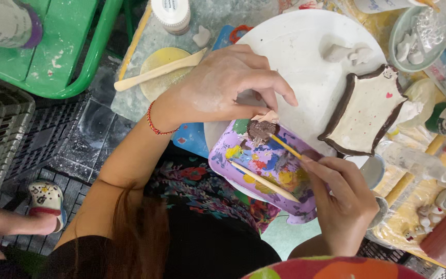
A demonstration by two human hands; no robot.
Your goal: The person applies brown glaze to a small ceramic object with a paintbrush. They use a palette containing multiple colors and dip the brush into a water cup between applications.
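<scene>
Brown clay piece (259,129) pinched in left hand (223,85) fingertips, right hand (344,199) fingers clamping paintbrush (285,146) against it

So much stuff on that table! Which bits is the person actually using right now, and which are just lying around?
In use:
- left hand holding a small brown clay piece
- right hand with a thin brush touching that piece
- purple paint palette underneath

Lying about:
- brown-rimmed white dish on the white round board
- spare stick on the palette
- wooden modelling tool
- white jar
- green stool
</scene>
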